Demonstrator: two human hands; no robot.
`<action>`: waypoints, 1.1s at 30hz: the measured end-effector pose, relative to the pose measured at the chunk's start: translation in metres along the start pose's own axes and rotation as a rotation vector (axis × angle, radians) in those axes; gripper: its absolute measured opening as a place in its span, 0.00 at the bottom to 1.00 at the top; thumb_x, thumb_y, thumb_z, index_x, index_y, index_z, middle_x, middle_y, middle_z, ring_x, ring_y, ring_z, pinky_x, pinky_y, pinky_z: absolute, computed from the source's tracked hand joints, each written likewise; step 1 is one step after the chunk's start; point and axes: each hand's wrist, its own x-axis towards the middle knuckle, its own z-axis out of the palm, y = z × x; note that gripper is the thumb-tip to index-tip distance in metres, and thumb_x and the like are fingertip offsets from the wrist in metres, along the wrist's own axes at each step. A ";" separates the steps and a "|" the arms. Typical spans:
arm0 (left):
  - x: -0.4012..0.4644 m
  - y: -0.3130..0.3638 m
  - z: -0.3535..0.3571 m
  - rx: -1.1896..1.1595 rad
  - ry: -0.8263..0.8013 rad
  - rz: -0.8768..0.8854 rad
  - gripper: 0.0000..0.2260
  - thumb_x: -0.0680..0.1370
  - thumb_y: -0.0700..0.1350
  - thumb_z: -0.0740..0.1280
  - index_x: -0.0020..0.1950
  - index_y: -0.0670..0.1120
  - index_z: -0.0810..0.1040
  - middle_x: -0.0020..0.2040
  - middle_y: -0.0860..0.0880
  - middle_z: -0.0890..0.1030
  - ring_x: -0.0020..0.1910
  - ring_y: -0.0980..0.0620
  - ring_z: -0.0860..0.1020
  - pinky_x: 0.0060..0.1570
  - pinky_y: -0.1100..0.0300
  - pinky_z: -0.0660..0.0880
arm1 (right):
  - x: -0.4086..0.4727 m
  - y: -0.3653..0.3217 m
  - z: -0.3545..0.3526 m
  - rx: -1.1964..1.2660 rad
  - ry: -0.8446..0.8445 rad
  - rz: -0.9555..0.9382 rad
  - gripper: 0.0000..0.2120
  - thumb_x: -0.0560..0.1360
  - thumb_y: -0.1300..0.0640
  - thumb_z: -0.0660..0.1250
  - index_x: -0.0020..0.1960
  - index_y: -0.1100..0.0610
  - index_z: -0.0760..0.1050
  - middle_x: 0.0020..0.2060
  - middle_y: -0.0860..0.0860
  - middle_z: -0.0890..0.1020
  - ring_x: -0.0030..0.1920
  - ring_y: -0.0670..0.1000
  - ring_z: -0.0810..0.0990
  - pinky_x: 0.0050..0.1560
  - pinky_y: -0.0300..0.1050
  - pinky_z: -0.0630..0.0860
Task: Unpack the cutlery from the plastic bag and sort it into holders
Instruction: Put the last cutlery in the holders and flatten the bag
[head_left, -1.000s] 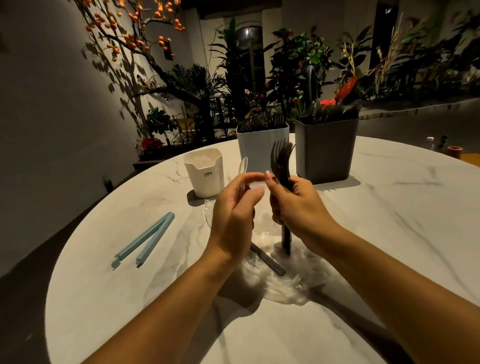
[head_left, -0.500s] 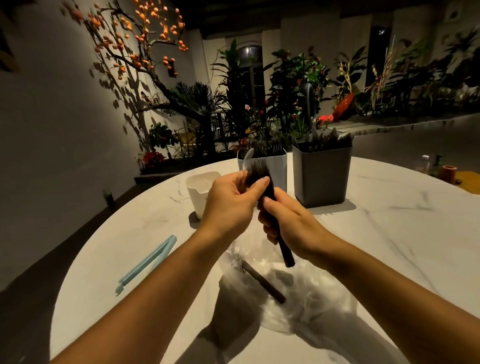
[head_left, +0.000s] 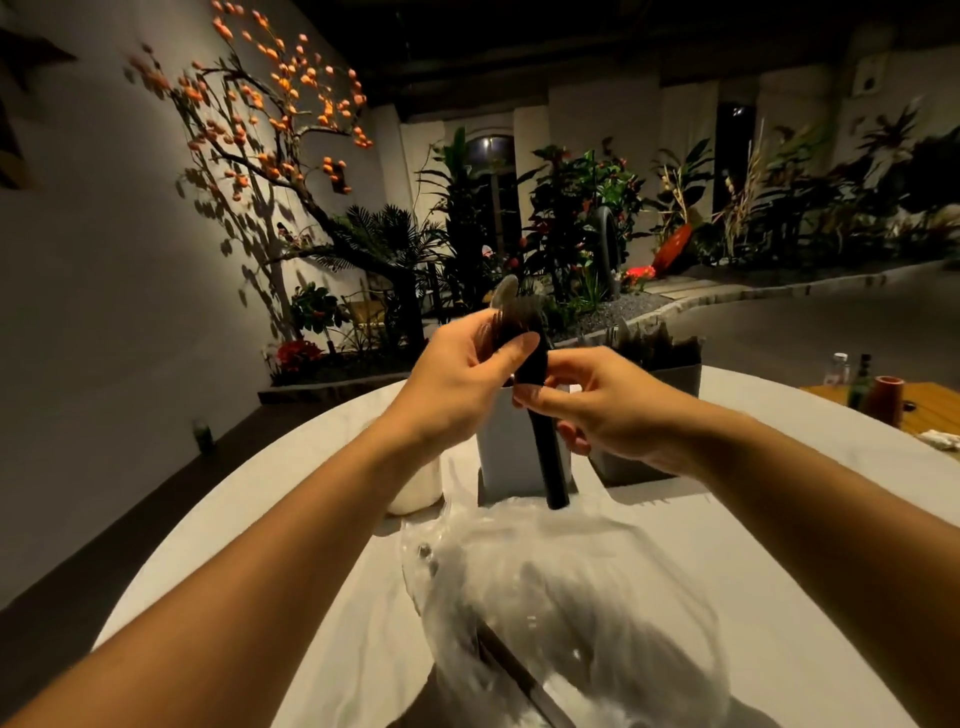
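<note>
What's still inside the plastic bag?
Through the clear plastic bag one dark utensil shows, lying slantwise near its front. Crumpled, glary folds hide the rest, so more could be there.

The forks (head_left: 540, 415) at centre are black. Behind them stands a white holder (head_left: 506, 457), with a dark grey holder (head_left: 670, 379) to its right. The plastic bag (head_left: 571, 597) at lower centre is clear, lying on a white table (head_left: 779, 597). Orange fruits (head_left: 280, 88) dot the upper-left branches.

Dim warm light with hard shadows on the wall (head_left: 104, 291), motion blur throughout, and wide-angle bending at edges.
</note>
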 end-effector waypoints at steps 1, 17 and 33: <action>0.007 0.001 -0.001 -0.014 0.013 0.009 0.06 0.83 0.38 0.63 0.46 0.44 0.76 0.24 0.61 0.75 0.22 0.64 0.72 0.25 0.75 0.65 | 0.005 -0.002 -0.005 -0.017 0.010 -0.021 0.09 0.78 0.53 0.66 0.56 0.53 0.81 0.39 0.49 0.79 0.31 0.45 0.72 0.30 0.37 0.71; 0.110 -0.016 -0.036 0.061 0.271 0.098 0.07 0.82 0.46 0.67 0.45 0.46 0.78 0.24 0.59 0.73 0.22 0.62 0.70 0.24 0.72 0.65 | 0.114 -0.034 -0.050 -0.180 0.252 -0.226 0.10 0.76 0.52 0.71 0.56 0.52 0.82 0.44 0.47 0.84 0.35 0.42 0.80 0.35 0.36 0.77; 0.134 -0.088 -0.048 0.119 0.301 -0.034 0.08 0.81 0.47 0.69 0.50 0.44 0.85 0.44 0.41 0.85 0.41 0.51 0.79 0.46 0.49 0.80 | 0.178 0.008 -0.035 -0.184 0.139 -0.115 0.10 0.74 0.56 0.73 0.55 0.56 0.82 0.43 0.51 0.85 0.40 0.47 0.85 0.37 0.38 0.81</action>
